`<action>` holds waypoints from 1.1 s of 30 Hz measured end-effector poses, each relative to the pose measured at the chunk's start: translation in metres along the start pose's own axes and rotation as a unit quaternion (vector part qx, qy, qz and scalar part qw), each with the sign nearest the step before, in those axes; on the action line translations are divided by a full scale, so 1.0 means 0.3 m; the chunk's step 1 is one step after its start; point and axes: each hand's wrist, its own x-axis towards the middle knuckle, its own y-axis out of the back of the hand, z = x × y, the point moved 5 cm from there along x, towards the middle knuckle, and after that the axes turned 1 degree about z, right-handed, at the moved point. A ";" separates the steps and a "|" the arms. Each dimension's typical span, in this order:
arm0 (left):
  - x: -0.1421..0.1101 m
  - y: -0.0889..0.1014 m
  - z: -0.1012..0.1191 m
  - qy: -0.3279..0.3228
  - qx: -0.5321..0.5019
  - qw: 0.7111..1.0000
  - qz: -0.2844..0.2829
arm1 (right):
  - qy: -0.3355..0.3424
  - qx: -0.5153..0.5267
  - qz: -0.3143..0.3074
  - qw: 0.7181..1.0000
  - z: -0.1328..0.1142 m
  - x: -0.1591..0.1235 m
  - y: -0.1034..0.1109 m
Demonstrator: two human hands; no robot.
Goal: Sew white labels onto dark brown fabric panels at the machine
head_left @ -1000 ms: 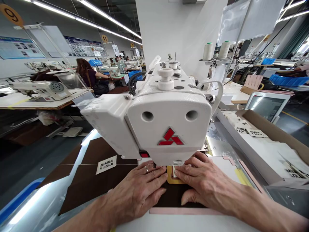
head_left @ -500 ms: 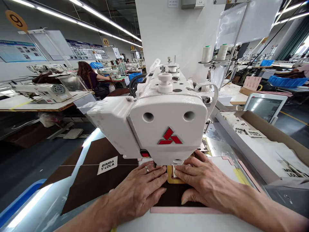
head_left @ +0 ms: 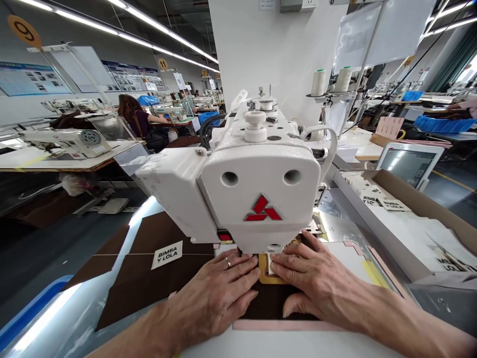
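Observation:
Under the head of a white sewing machine [head_left: 261, 194], both my hands lie flat on dark brown fabric [head_left: 264, 301]. My left hand [head_left: 219, 288], with a ring on one finger, presses the fabric left of the needle area, fingers stretched out. On the other side, my right hand [head_left: 316, 278] has its fingers spread over the fabric and the edge of a yellow frame [head_left: 274, 280]. A white patch inside that frame is partly covered by my right fingertips. The needle is hidden behind the machine head. To the left, a white lettered label [head_left: 167, 255] sits on more brown fabric [head_left: 149, 288].
At right, a long box [head_left: 421, 214] holds many lettered labels, with a tablet-like screen [head_left: 410, 161] behind it. Thread cones [head_left: 318, 83] stand at the back. A blue bin [head_left: 30, 308] is at lower left. Another person [head_left: 136, 122] sits at a machine farther back.
Both hands stay almost in the same place on the fabric. The view shifts very slightly; nothing is taken up or let go.

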 end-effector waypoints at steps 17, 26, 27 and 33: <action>0.039 -0.008 -0.070 0.053 -0.023 0.998 -0.018 | 0.006 -0.019 -0.030 0.999 0.073 0.046 0.012; 0.038 -0.007 -0.071 0.060 -0.024 0.998 -0.013 | 0.012 -0.023 -0.026 0.999 0.071 0.048 0.012; 0.036 -0.008 -0.069 0.058 -0.023 0.998 -0.012 | 0.015 -0.022 -0.022 0.999 0.069 0.049 0.010; 0.021 -0.009 -0.065 0.059 -0.010 0.998 -0.013 | 0.023 -0.040 -0.002 0.999 0.058 0.011 0.040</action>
